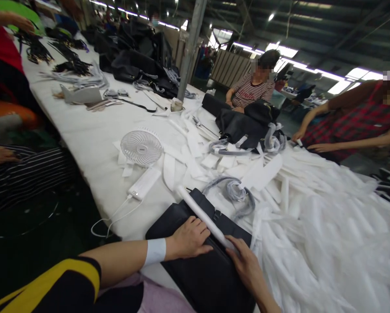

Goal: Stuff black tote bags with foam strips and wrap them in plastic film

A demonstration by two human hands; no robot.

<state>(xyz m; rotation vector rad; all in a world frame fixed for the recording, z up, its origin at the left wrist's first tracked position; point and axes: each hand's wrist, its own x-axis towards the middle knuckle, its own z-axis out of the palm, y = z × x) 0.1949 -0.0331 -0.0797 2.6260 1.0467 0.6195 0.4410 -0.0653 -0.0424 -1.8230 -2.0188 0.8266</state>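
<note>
A black bag [211, 278] lies on the white table in front of me, partly over the table's edge. Along its top runs a long white roll [198, 208], which looks like soft foam or wrapped padding. My right hand [245, 261] grips the near end of this roll, thumb and fingers closed about it. Beside the roll, my left hand [190, 238] rests on the bag with its fingers curled against the bag's edge; the fingertips are partly hidden. A pale band circles my left wrist. Just beyond the bag is a coiled, plastic-wrapped strap [236, 191].
A white fan [141, 148] and a white power bank [144, 183] with a cable stand left of the bag. White foam pieces and plastic film [312, 217] pile up at right. More black bags [240, 126] lie beyond, near a metal post [190, 52]. Co-workers stand around the table.
</note>
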